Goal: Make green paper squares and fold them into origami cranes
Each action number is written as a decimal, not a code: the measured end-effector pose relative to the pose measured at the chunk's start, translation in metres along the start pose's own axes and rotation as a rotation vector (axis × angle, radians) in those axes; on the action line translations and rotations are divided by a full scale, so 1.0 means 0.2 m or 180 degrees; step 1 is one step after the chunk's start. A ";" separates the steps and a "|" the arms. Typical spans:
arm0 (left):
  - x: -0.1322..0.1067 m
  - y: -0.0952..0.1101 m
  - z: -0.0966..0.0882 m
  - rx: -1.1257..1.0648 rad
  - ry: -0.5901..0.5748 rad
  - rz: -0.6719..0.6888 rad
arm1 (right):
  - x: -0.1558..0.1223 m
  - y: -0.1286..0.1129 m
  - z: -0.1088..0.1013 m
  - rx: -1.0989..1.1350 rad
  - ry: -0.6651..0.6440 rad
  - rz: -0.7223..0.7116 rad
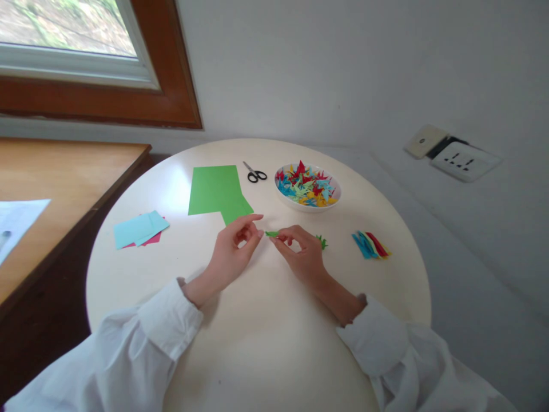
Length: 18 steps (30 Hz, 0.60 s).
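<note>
A small folded green paper piece [271,233] is pinched between the thumb and index finger of my right hand [302,254], above the middle of the round table. My left hand [234,249] is close on its left side, thumb tip near the paper's end. The left index finger stretches out apart from the thumb, with nothing visible between them. Partly hidden behind my right hand lie small green folded pieces [322,242]. Green paper sheets [214,189] lie flat just beyond my left hand.
On the white table [266,343], black-handled scissors [256,175] lie beside a white bowl [300,206] of colourful folded paper cranes. Light blue paper [139,228] overlaps red paper at left. Folded coloured strips [371,245] lie at right. A wooden desk [81,171] stands left; walls border the table.
</note>
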<state>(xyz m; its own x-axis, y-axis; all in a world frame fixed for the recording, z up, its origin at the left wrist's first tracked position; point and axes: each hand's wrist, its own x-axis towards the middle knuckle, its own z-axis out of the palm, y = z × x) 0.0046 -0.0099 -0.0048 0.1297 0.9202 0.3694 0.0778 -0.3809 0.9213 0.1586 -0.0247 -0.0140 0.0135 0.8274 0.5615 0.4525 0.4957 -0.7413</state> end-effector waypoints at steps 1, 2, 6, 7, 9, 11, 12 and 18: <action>0.00 0.00 0.00 -0.0036 -0.0125 -0.0100 | 0.00 0.00 0.00 -0.0053 0.0003 -0.0074; 0.01 -0.01 0.00 -0.0114 -0.0263 -0.0202 | 0.00 0.01 -0.01 -0.0098 -0.0005 -0.0141; 0.00 -0.04 0.00 -0.0455 -0.0466 -0.0317 | 0.00 0.02 -0.01 -0.0169 -0.0041 -0.0354; 0.00 -0.05 0.00 -0.0459 -0.0439 -0.0292 | 0.00 0.02 -0.01 -0.0149 -0.0045 -0.0377; -0.01 -0.05 0.00 -0.0378 -0.0384 -0.0259 | 0.00 0.01 0.00 -0.0058 -0.0055 -0.0381; -0.01 -0.04 0.00 -0.0282 -0.0368 -0.0230 | 0.00 0.01 0.00 0.0068 -0.0055 -0.0357; 0.00 -0.04 -0.01 -0.0246 -0.0354 -0.0210 | 0.00 0.01 0.00 0.0127 -0.0048 -0.0341; 0.00 -0.02 -0.01 0.0001 -0.0200 -0.0091 | 0.00 0.02 0.01 0.0347 -0.0021 -0.0338</action>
<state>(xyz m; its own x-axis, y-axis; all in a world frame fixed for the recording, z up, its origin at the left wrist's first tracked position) 0.0021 -0.0081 -0.0075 0.1893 0.9232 0.3346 0.0828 -0.3545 0.9314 0.1591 -0.0221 -0.0171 -0.0352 0.7703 0.6367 0.3514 0.6059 -0.7137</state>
